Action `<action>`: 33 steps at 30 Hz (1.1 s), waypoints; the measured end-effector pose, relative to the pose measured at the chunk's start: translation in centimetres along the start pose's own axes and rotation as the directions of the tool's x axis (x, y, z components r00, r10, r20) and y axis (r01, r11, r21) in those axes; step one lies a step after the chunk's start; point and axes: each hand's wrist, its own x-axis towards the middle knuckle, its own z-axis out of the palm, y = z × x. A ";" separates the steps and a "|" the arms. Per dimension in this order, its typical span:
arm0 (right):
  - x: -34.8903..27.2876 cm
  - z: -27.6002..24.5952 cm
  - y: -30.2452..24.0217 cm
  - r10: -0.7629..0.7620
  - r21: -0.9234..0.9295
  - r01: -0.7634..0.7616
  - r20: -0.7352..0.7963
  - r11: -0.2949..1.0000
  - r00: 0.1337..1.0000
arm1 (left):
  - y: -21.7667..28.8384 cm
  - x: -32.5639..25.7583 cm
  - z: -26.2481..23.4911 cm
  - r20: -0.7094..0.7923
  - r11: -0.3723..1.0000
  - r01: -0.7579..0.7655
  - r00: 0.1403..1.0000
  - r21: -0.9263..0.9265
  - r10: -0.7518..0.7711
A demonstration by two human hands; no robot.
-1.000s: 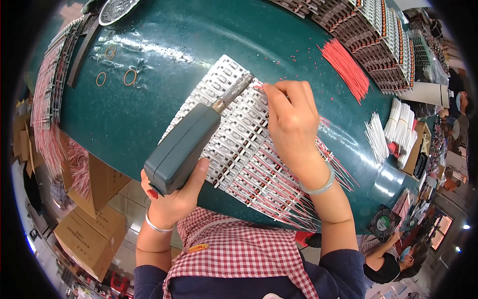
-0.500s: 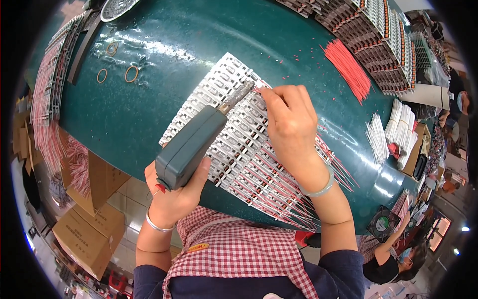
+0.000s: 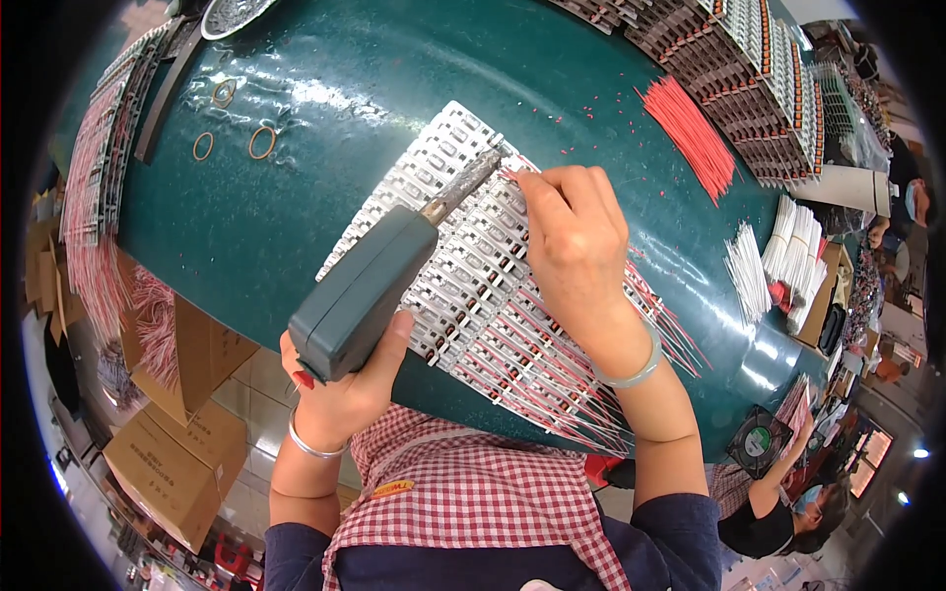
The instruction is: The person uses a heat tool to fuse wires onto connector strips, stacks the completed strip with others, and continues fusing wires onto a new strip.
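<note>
The left hand (image 3: pixel 345 389) grips a soldering iron (image 3: pixel 379 286) by its body — tip angled onto the board strip (image 3: pixel 463 266) — beside the right hand (image 3: pixel 572 246), which pinches a red wire (image 3: pixel 512 177) there.

worktop (image 3: pixel 325 128): dark green, glossy, speckled
rubber bands (image 3: pixel 236 118): three loose rings lying near the far left of the worktop
red wires (image 3: pixel 690 128): a loose bundle at the far right, small red bits scattered beside it
white wires (image 3: pixel 754 271): a bundle near the right edge
stacked trays (image 3: pixel 749 69): dark rows along the far right
cardboard boxes (image 3: pixel 163 463): on the floor, lower left
fan (image 3: pixel 759 443): small, black, lower right
</note>
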 end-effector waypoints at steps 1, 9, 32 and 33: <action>0.0 0.0 0.0 0.003 -0.002 -0.003 -0.004 1.000 1.000 | -0.1 -0.2 0.0 -0.018 0.995 0.079 0.997 -0.053 -0.080; -0.1 -0.1 -0.2 -0.004 -0.002 0.004 -0.027 1.000 1.000 | -0.1 -1.0 -0.3 -0.054 0.993 0.100 0.993 -0.062 -0.104; -0.7 0.0 -1.1 0.000 0.031 0.000 -0.006 1.000 1.000 | -0.2 -0.8 -0.2 -0.028 0.998 -0.035 0.999 -0.049 0.033; -0.7 0.0 -1.1 0.000 0.031 0.000 -0.006 1.000 1.000 | -0.2 -0.9 -0.3 -0.010 1.000 -0.022 1.000 -0.021 0.022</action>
